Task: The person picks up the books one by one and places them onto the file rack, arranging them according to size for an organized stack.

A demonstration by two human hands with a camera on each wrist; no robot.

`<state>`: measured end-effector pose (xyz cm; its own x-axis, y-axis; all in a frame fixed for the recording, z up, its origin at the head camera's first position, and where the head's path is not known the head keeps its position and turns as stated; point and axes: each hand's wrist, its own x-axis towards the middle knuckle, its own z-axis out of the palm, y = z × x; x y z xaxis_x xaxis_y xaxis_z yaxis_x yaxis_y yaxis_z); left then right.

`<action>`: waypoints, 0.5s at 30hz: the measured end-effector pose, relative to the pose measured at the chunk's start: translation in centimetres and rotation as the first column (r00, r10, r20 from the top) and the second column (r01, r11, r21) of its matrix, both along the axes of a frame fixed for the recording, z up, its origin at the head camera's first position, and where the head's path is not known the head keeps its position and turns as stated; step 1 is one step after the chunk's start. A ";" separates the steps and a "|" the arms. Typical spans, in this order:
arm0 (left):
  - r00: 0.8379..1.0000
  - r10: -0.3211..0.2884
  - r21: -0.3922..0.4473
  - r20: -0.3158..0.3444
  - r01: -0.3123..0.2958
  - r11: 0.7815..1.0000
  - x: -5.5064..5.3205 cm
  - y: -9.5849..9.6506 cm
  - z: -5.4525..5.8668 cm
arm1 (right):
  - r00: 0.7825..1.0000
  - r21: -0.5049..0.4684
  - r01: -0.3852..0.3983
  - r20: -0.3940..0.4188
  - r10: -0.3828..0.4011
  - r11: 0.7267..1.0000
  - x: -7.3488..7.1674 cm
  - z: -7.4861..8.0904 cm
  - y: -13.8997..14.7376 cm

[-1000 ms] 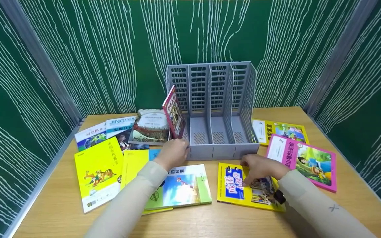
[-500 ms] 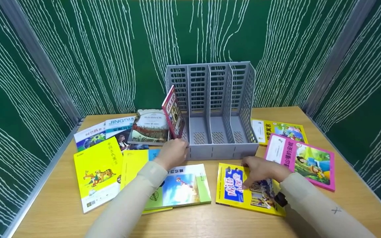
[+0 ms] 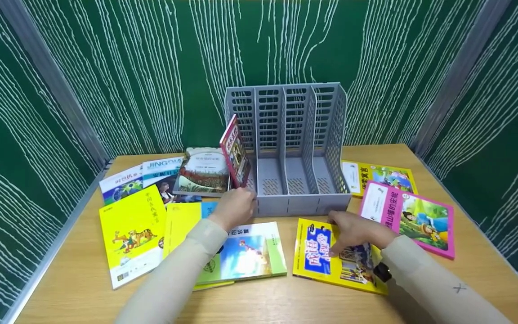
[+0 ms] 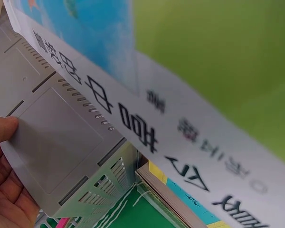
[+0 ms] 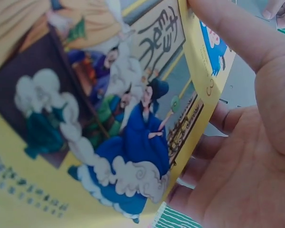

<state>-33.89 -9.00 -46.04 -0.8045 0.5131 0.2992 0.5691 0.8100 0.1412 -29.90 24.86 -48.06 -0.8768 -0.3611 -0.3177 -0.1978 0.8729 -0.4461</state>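
Note:
My left hand (image 3: 235, 207) grips the front left corner of a grey magazine rack (image 3: 304, 204). In the left wrist view the thumb (image 4: 4, 129) presses its front panel, and the other fingers lie behind the edge. A red book (image 3: 237, 153) leans upright in the rack's leftmost slot. On the right, my right hand (image 3: 360, 229) holds a yellow book (image 3: 308, 270) by its far edge. The right wrist view has the thumb (image 5: 237, 28) over the cover (image 5: 133, 123) and the fingers underneath.
Several books lie flat at left, including a yellow tiger book (image 3: 133, 234) and a green-and-blue book (image 3: 250, 256) under my left forearm. Right of the rack lie a pink-edged book (image 3: 425, 225) and another yellow book (image 3: 389, 177). Green walls (image 3: 142, 67) enclose the wooden table (image 3: 259, 301).
The yellow book under my right hand has shifted slightly, its near right corner coming a little closer. My left hand keeps its place at the rack's corner.

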 end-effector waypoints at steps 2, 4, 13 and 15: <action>1.000 0.002 -0.001 -0.001 -0.002 1.000 0.0 0.0 -0.1 | 1.000 -0.001 -0.005 -0.013 0.005 1.000 0.1 0.0 0.0; 1.000 0.002 -0.003 -0.007 -0.002 1.000 -0.1 0.0 -0.1 | 1.000 -0.018 -0.011 -0.026 0.010 1.000 0.2 0.0 0.0; 1.000 0.003 -0.008 -0.012 -0.003 1.000 0.0 0.0 -0.2 | 0.999 -0.108 0.002 -0.047 -0.007 0.994 0.9 0.1 0.0; 1.000 0.002 -0.010 -0.012 -0.003 1.000 0.0 0.0 -0.1 | 0.998 -0.092 0.008 -0.056 -0.013 0.996 1.0 0.3 0.1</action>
